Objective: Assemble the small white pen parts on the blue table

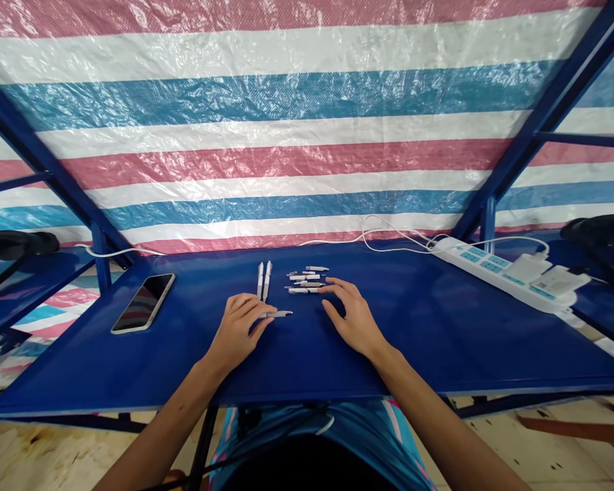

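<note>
**Two bare hands over small pen parts on a blue table**

Two hands rest on the smooth, glossy blue table [440,327]. The left hand [238,327] lies palm down with its fingers curled loosely; the fingertips [266,319] touch the near end of a slim grey pen piece [279,314], which lies flat and points right. Whether the fingers pinch the piece or only rest on it cannot be told. The right hand [352,315] is spread flat, fingers open and slightly fanned, holding nothing; its index fingertip reaches just beside a small cluster of pen parts [307,279].

That cluster lies just beyond the hands, near the middle of the table: short, thin white and grey tubes with darker tips, lying roughly side to side in a loose stack. To their left, two white pens [264,278] lie close together, pointing away toward the far edge.

Farther left, well apart from the hands, a phone [143,303] lies flat, its dark glass screen up, shiny with reflections. At the far right a long white power strip [496,271] lies at an angle with white plugs and adapters on it, and thin white cables [389,239] loop along the far edge. Behind the table hangs a crinkled plastic sheet [286,102] in pink, white and blue stripes, framed by blue metal bars [542,116].
</note>
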{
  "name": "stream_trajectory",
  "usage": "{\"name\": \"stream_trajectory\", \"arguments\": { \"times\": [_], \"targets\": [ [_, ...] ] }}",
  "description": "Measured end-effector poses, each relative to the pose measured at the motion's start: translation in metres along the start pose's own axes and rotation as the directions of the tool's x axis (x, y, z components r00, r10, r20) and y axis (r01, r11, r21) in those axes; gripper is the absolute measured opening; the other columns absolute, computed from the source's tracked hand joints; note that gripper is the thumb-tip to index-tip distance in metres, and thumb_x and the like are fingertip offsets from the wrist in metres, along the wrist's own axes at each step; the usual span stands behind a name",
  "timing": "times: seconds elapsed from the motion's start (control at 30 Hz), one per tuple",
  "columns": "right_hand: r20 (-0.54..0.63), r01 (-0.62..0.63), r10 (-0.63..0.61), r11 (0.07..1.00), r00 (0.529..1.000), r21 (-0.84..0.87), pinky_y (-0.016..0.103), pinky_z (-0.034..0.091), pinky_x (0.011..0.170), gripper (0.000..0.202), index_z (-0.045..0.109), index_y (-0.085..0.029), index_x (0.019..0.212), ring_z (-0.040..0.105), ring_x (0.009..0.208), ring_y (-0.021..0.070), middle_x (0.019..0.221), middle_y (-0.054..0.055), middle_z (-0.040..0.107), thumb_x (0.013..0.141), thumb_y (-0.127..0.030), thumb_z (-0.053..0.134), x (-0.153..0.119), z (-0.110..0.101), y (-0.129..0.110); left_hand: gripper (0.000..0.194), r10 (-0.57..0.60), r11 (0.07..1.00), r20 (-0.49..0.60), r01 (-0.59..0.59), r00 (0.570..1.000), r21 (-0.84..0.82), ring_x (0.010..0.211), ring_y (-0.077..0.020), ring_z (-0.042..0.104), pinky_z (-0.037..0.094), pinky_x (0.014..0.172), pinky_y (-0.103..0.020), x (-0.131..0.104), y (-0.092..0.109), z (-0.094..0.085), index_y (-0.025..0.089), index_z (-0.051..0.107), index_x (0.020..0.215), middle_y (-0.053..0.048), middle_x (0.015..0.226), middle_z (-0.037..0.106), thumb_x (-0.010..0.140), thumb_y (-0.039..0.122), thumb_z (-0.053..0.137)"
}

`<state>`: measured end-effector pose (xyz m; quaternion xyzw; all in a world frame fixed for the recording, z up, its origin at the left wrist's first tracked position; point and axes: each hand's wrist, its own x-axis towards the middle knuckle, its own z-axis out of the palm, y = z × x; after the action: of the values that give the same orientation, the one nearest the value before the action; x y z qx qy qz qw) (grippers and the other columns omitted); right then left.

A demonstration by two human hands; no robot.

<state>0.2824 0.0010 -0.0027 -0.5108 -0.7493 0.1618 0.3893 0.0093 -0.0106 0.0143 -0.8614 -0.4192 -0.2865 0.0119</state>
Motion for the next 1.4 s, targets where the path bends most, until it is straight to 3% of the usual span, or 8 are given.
{"name": "stream_trajectory", "arguments": {
  "times": [0.2,0.4,0.77,0.9,1.1,1.27,1.4],
  "targets": [
    [0.033,0.038,-0.040,0.997,0.999,0.064,0.048,0.048,0.112,0.027,0.072,-0.023,0.112,0.060,0.129,0.0280,0.131,0.012,0.068,0.099,-0.034,0.050,-0.001,-0.002,-0.006,0.031,0.127,0.991,0.001,-0.127,0.992,0.037,0.100,-0.0231,0.065,0.047,0.096,-0.040,0.007,0.002,0.005,0.023,0.074,0.113,-0.006,0.094,0.076,0.108,0.031,0.045],
    [0.133,0.153,-0.172,0.977,0.976,0.148,0.046,0.050,0.110,0.032,0.074,-0.024,0.106,0.063,0.125,0.0271,0.128,0.011,0.071,0.105,-0.040,0.046,-0.003,-0.002,-0.013,0.028,0.273,0.961,-0.046,-0.270,0.961,0.060,0.097,-0.0215,0.064,0.046,0.095,-0.039,0.025,0.009,0.009,0.021,0.073,0.111,-0.005,0.091,0.075,0.108,0.029,0.047],
    [-0.069,0.228,-0.220,0.962,0.973,0.152,0.040,0.059,0.095,0.025,0.073,-0.024,0.099,0.072,0.105,0.0247,0.108,0.009,0.077,0.104,-0.036,0.052,0.001,0.001,-0.007,0.029,0.441,0.894,-0.033,-0.437,0.897,0.098,0.099,-0.0218,0.062,0.042,0.096,-0.038,0.065,0.006,0.018,0.020,0.073,0.111,-0.006,0.093,0.075,0.109,0.030,0.046],
    [-0.135,0.248,-0.233,0.962,0.963,0.115,0.040,0.059,0.093,0.022,0.075,-0.024,0.102,0.073,0.103,0.0254,0.106,0.009,0.078,0.102,-0.036,0.055,0.010,-0.004,-0.002,0.030,0.409,0.911,-0.034,-0.405,0.912,0.078,0.097,-0.0221,0.062,0.042,0.097,-0.039,0.077,-0.007,0.015,0.020,0.074,0.108,-0.006,0.091,0.075,0.108,0.034,0.046],
    [-0.164,0.275,-0.264,0.960,0.951,0.047,0.039,0.060,0.088,0.019,0.075,-0.024,0.101,0.073,0.096,0.0250,0.101,0.008,0.079,0.098,-0.032,0.058,0.043,-0.021,0.005,0.028,0.250,0.968,-0.072,-0.248,0.966,0.026,0.091,-0.0226,0.063,0.044,0.093,-0.039,0.093,-0.028,0.003,0.023,0.075,0.107,-0.005,0.090,0.076,0.106,0.038,0.051],
    [-0.111,0.311,-0.307,0.950,0.945,0.023,0.039,0.059,0.084,0.020,0.077,-0.025,0.098,0.072,0.090,0.0243,0.098,0.007,0.079,0.097,-0.033,0.059,0.080,-0.029,0.007,0.028,0.182,0.983,-0.152,-0.186,0.971,-0.008,0.087,-0.0229,0.063,0.045,0.092,-0.040,0.102,-0.039,0.003,0.023,0.075,0.105,-0.005,0.088,0.076,0.105,0.041,0.053],
    [-0.114,0.330,-0.323,0.943,0.939,0.043,0.037,0.059,0.078,0.020,0.076,-0.024,0.099,0.071,0.084,0.0228,0.097,0.006,0.079,0.097,-0.033,0.059,0.095,-0.022,0.013,0.027,0.122,0.990,-0.216,-0.133,0.969,-0.038,0.089,-0.0239,0.065,0.047,0.091,-0.041,0.106,-0.045,0.011,0.023,0.076,0.102,-0.005,0.090,0.077,0.103,0.041,0.056]
  ]
}}
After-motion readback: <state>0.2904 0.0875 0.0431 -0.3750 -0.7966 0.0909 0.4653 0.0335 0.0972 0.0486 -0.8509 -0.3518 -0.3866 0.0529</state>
